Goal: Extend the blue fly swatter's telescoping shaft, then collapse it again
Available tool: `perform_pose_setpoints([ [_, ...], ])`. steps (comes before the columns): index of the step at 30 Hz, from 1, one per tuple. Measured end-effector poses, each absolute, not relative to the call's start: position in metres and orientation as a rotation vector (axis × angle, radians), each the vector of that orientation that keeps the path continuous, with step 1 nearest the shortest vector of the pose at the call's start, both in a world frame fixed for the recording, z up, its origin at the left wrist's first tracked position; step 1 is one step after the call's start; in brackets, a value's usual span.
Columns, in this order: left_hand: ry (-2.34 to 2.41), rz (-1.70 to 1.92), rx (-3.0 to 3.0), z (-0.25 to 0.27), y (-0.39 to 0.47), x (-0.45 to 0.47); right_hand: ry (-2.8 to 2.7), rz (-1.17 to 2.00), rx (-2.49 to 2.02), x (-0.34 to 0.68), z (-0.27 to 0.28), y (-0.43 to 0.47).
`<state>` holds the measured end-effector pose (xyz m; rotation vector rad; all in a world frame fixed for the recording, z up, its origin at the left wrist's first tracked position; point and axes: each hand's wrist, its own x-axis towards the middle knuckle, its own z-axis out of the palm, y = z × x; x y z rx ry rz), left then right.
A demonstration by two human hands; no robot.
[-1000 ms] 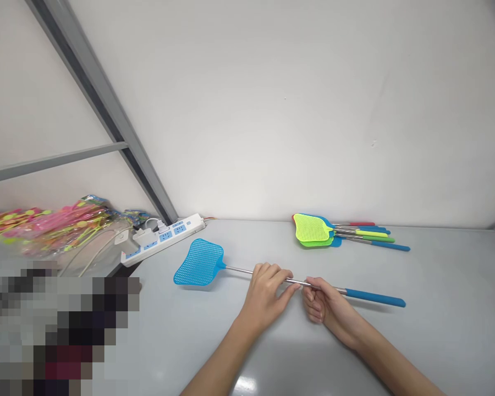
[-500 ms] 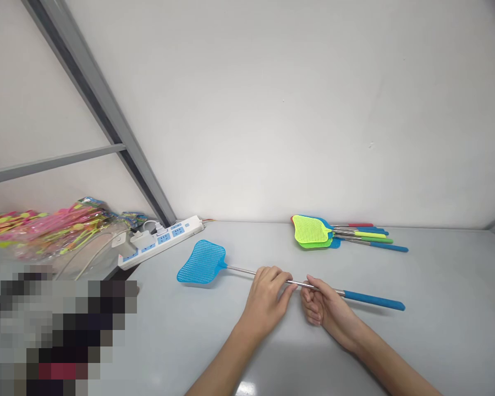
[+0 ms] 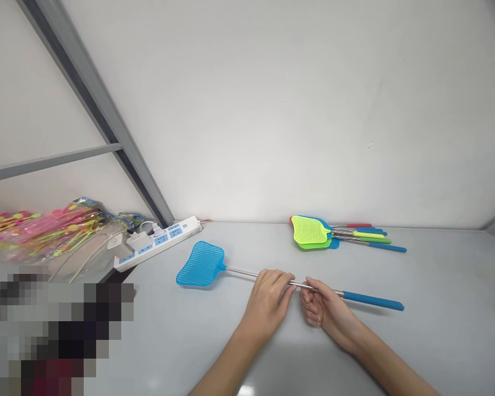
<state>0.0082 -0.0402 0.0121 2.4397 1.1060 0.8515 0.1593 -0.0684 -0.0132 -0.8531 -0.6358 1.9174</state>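
Observation:
A blue fly swatter [image 3: 202, 265] with a mesh head, a thin metal rod and a blue grip lies across the front of the grey table, head to the left. My left hand [image 3: 269, 300] is closed on the middle of its rod, thumb and fingers pinching the metal. Just to the right, my right hand [image 3: 319, 302] holds the same rod between thumb and curled fingers, close to the blue grip. Behind, near the wall, lies a pile of fly swatters [image 3: 311, 232] in yellow-green, blue and red, their grips pointing right.
On the left a white power strip [image 3: 160, 242] with plugs and cables lies along the table [image 3: 445, 319] edge. Beyond it are plastic-wrapped pink and yellow items [image 3: 61, 228]. A grey metal frame [image 3: 103, 115] stands against the white wall. The lower left corner is pixelated.
The view has shifted very slightly. Both hands keep their hold on the swatter's rod, and nothing else has visibly moved.

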Motion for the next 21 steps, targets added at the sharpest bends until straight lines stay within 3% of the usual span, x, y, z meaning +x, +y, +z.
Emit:
perform_pose_setpoints([
  [21, 1.224, 0.701, 2.760, 0.0047, -0.0499, 0.0143, -0.821, 1.936, -0.883, 0.1533, -0.0068, -0.0730],
])
